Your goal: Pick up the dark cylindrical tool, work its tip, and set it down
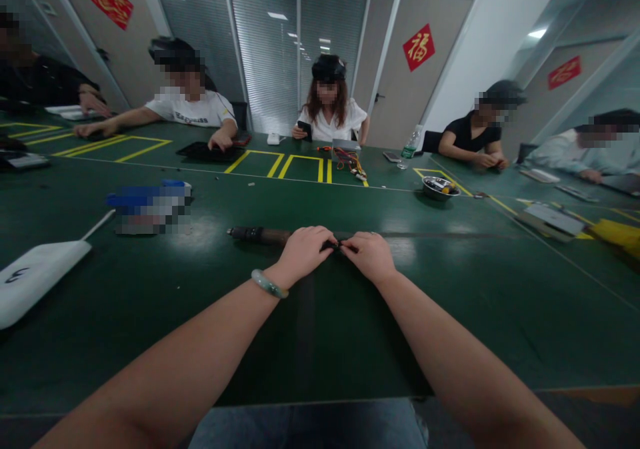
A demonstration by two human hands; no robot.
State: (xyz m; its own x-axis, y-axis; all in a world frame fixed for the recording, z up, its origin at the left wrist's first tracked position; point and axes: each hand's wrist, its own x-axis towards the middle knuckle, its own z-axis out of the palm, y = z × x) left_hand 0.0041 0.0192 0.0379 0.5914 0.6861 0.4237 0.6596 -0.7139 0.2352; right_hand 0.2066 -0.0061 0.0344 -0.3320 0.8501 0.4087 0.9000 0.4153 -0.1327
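Note:
A dark, rod-shaped tool that looks like an inline electric screwdriver lies on the green table, its metal tip pointing left. My left hand, with a jade-coloured bangle at the wrist, is over the tool's right end, which it hides. My right hand is just to the right, fingertips almost meeting those of the left. Between both pinched sets of fingers is a small dark piece. Whether it joins the tool cannot be made out. Both hands are closed at the fingertips.
A white power bank-like device with a cable sits at the left, near a blue-and-white packet. A metal bowl of small parts, coloured wires and a bottle stand farther back. Several people sit around the table.

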